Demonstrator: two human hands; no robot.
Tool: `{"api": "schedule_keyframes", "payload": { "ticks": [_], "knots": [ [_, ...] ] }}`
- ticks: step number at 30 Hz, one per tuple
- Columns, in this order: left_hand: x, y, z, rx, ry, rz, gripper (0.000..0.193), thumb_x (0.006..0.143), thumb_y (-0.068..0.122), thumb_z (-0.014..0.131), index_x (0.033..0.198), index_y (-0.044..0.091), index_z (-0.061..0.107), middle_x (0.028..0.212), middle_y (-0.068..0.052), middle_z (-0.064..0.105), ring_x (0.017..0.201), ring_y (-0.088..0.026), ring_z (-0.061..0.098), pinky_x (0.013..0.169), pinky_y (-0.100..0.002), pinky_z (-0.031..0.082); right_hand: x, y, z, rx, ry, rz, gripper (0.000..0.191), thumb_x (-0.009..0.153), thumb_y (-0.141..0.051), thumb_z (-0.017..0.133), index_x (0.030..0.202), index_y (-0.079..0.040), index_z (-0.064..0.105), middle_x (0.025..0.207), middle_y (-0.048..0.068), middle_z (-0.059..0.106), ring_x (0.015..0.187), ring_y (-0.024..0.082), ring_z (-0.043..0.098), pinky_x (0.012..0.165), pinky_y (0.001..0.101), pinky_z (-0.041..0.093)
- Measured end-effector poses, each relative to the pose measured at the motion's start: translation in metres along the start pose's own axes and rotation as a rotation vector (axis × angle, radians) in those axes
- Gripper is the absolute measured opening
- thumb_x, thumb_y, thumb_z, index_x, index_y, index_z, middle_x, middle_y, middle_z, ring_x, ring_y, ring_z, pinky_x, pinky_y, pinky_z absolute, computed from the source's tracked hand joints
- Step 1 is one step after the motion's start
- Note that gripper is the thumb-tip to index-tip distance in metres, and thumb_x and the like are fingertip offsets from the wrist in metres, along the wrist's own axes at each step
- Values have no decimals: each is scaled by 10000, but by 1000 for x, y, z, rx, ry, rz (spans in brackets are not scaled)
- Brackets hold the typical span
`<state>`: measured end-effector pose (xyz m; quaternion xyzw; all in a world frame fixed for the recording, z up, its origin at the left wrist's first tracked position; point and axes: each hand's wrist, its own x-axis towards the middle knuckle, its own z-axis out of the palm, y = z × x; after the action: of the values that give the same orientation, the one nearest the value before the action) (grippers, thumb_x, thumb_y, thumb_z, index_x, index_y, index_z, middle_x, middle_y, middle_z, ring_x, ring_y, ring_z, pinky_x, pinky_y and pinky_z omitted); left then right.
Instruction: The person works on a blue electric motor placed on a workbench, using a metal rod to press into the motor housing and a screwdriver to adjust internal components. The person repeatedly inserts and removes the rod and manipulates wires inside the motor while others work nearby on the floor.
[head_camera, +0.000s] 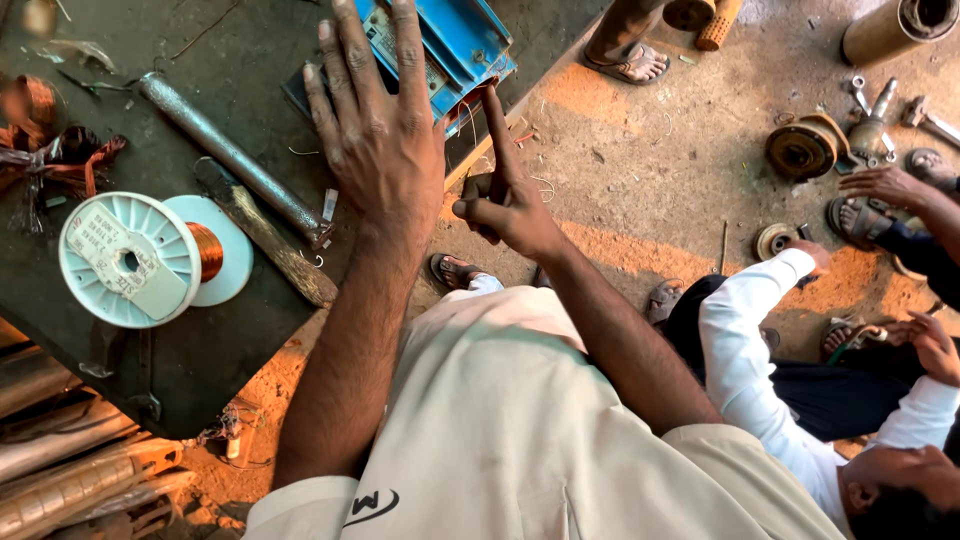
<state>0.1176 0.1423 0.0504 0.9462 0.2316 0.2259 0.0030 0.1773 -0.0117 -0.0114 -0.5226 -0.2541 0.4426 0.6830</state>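
Dark workbench (150, 380): left hand (375, 130) flat on blue casing (455, 45).

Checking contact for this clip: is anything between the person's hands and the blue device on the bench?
Nothing visible. The left hand lies flat, fingers on the blue device at the bench edge. The right hand points its index finger up to the device's lower corner, by thin wires. The spool and metal bar lie off to the left.

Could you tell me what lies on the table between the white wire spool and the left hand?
In the head view, a grey metal rod and a flat worn tool lie between the spool and the left hand.
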Motion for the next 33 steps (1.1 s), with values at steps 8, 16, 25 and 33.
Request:
{"api": "schedule_keyframes", "payload": {
  "ticks": [8,16,25,33],
  "knots": [
    [-8,-5,6,86,-51,16,861,1073,164,747,1675,176,131,1653,-292,257,1523,-461,376,1258,-579,374,-3,0,5,297,-65,92,1223,837,147,556,1669,-357,-185,619,8,470,492,94,414,429,275,359],
    [-9,-12,21,92,-47,36,859,1060,222,785,1669,173,182,1635,-289,284,1531,-486,380,1267,-627,367,-1,-4,0,-42,-31,92,1176,868,111,575,1650,-344,-177,685,28,573,524,126,513,440,293,465],
    [-6,-13,-1,1,-86,45,1097,879,328,943,1678,184,206,1641,-269,320,1502,-484,390,1233,-624,360,8,0,-22,-857,95,-301,1139,873,54,663,1682,-314,-51,759,28,677,590,94,637,570,272,556],
    [-11,-8,3,7,-63,24,953,939,169,867,1647,178,228,1661,-231,331,1515,-479,404,1269,-613,335,6,18,-26,-53,-157,54,1172,915,96,609,1645,-351,-192,634,48,584,497,113,534,427,292,418]
  ]
}}
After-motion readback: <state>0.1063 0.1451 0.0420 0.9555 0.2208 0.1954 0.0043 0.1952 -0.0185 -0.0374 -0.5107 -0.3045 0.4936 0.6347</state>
